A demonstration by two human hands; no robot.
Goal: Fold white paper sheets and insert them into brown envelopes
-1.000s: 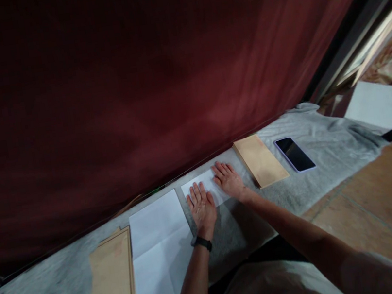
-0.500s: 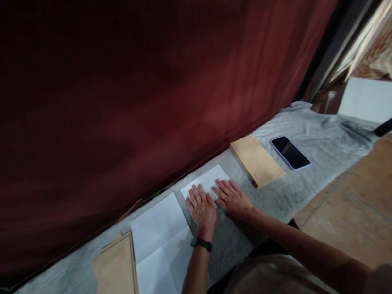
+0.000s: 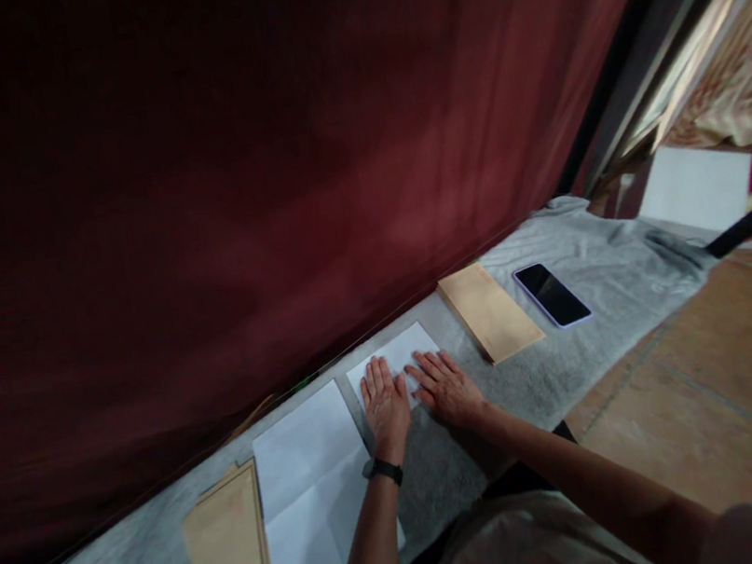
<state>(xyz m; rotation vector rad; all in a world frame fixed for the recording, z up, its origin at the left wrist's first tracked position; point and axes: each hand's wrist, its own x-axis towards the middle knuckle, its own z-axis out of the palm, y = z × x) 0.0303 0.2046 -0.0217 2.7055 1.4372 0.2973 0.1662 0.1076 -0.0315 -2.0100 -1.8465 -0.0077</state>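
Note:
A small white sheet, seemingly folded, [image 3: 397,351] lies on the grey cloth. My left hand [image 3: 386,408] rests flat on its left part, fingers stretched out and near each other, a dark band at the wrist. On its right part lies my right hand [image 3: 450,391], palm down with the fingers spread. Both hands press on the paper without gripping it. Larger white sheets with crease lines [image 3: 308,490] lie to the left, partly behind my left forearm.
Brown envelopes [image 3: 226,559] are stacked at the far left. Another brown envelope stack [image 3: 492,312] and a phone [image 3: 552,295] lie to the right on the grey cloth [image 3: 613,261]. A dark red curtain [image 3: 264,195] hangs along the back edge. Tiled floor shows at the right.
My left hand has slid slightly left and down relative to the small sheet, its fingers closer together. My right hand has hardly moved. The whole view has shifted a little.

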